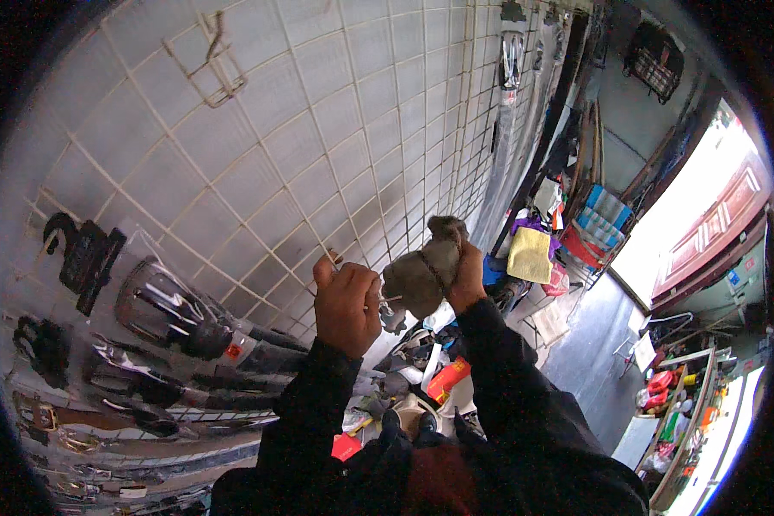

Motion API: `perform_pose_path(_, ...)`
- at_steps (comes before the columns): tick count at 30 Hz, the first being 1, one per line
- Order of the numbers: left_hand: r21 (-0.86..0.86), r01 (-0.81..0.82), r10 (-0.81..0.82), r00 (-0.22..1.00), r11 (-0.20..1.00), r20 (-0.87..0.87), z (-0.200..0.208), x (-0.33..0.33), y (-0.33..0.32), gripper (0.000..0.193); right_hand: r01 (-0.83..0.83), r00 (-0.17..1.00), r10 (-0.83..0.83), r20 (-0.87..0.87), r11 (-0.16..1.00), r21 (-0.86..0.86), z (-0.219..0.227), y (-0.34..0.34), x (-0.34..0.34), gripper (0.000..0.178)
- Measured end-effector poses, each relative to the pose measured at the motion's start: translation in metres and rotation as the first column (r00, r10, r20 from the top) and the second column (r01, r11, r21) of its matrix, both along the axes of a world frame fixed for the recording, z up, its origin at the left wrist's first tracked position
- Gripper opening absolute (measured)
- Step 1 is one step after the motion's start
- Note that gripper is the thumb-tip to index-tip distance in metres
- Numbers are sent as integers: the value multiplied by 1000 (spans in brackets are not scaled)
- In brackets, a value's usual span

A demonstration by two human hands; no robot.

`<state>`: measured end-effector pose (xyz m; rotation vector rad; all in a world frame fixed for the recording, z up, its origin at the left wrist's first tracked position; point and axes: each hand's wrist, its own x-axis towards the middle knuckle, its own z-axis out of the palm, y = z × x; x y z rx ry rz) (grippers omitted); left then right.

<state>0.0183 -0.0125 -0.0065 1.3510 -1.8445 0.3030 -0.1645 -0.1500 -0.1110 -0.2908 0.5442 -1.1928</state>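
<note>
In the middle of the head view, my right hand [467, 277] is wrapped round a bunched grey-brown cloth [421, 279] with a dark line across it. My left hand [347, 307] is closed just left of the cloth, close to the white wire grid [344, 142]. Its fingers are curled in, and I cannot make out what they hold. A thin pale end pokes out between this hand and the cloth. Both forearms are in dark sleeves.
Belts in clear wrap [176, 297] hang on the grid at the left. A bent wire hook [213, 64] hangs higher up. Mixed goods and a red packet [447, 380] lie round my feet. Rightward stand a yellow cloth [530, 255], a folding chair [595, 228] and a bright doorway.
</note>
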Motion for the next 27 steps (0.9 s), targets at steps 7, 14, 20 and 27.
perform_pose_path(7, 41, 22, -21, 1000, 999, -22, -2, 1, -2, 7, -269, 571, -309, -761, 805, -529, 21, 20, -11, 29)
perform_pose_path(14, 81, 0, 2, 1000, 997, -26, -5, 0, 1, 7, -753, -225, -692, -686, 570, -329, 63, -16, -1, 29)
perform_pose_path(20, 56, -14, 16, 999, 998, -31, -5, 1, 2, 6, -556, -173, -529, -831, 748, -361, 33, -3, 16, 23)
perform_pose_path(27, 53, 23, -21, 999, 998, -40, -4, 4, -4, 5, -321, 207, -515, -832, 768, -554, -5, 10, 25, 32)
